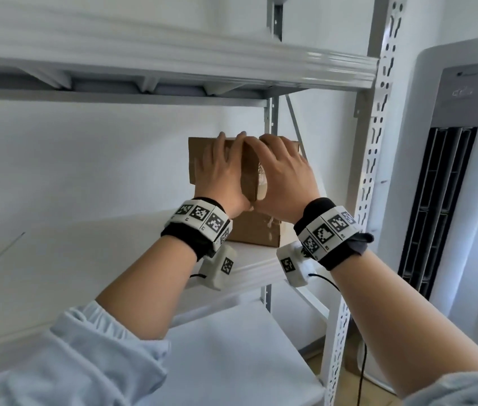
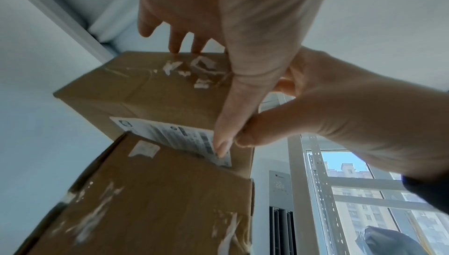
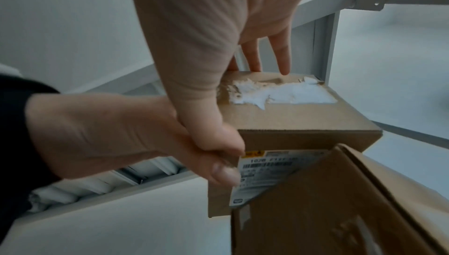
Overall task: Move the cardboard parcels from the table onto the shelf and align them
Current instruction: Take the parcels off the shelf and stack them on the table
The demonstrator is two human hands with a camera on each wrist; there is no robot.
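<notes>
Right now both hands clasp the upper box (image 1: 251, 168), which sits turned corner-forward on top of the lower box (image 1: 257, 232), both at the centre of the head view on the shelf (image 1: 249, 266). The left hand (image 1: 220, 174) lies spread along the box's left face, fingers reaching over the top edge; the right hand (image 1: 286, 177) does the same on the right face. In the wrist views the two thumbs meet at the near corner, over a white label (image 2: 175, 136), so each hand holds the box between fingers and thumb.

The step in hand looks like squaring the upper box to the one beneath. To do it well, I would turn it gently with both palms until its front edge runs along the lower box's front edge, keeping its weight down so it slides rather than tips. Pressure should be even on both sides; a lopsided push could shift the lower box toward the shelf's lip. The metal upright (image 1: 378, 142) stands near on the right, so the right hand has little spare room.
</notes>
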